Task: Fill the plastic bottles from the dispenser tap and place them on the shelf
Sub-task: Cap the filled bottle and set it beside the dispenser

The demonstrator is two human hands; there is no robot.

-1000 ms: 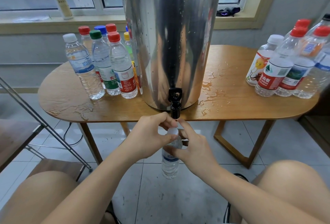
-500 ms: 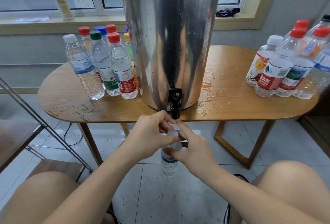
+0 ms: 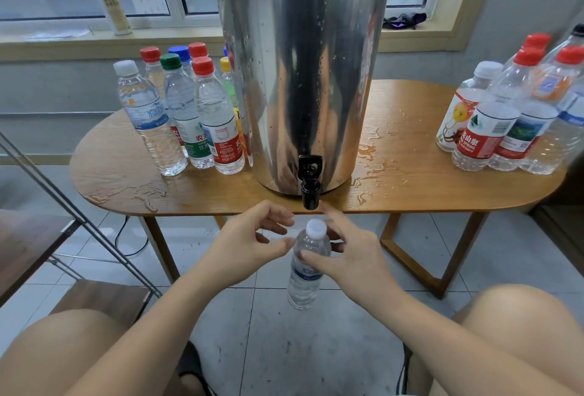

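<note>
Gripping the bottle [image 3: 304,275] below its cap, right hand [image 3: 355,258] fingers [image 3: 313,261] encircle it.

Soft window daylight, sharp, edges bowed

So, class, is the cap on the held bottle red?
No, the cap on the bottle gripped by the right hand is white.

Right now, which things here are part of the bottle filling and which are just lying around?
Job: capped bottle in right hand, tap, dispenser, left bottles, right bottles, shelf.
Lying about: pump bottle, dark cloth, floor cable.
</note>
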